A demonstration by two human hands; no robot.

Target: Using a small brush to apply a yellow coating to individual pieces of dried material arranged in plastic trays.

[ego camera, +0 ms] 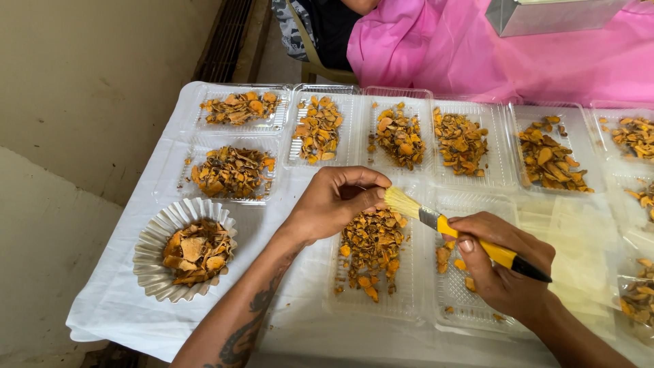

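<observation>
From where I watch, my right hand point(501, 269) is closed around a yellow-handled brush point(470, 238), bristles pointing left toward my left hand point(334, 201). The left hand's fingers are curled together, seemingly pinching a small orange piece right at the bristle tips point(400, 202); I cannot make out the piece itself, since the fingers hide it. Both hands hover over the clear plastic tray point(409, 300) in front of me, which carries a loose heap of dried orange-yellow chips point(371, 249).

I judge the work to be somewhere in the middle. The compartment beside that heap, under my right hand, holds only a few scattered chips point(446, 257), so it looks as though little has been moved across and most of the heap is untouched. Along the far edge of the white cloth point(122, 300) a row of clear trays point(398, 136) already carries piles of the same chips, and more trays sit at the right edge. A fluted metal dish point(153, 255) at the left is also full. Whether those piles are brushed or waiting, I cannot tell from here
</observation>
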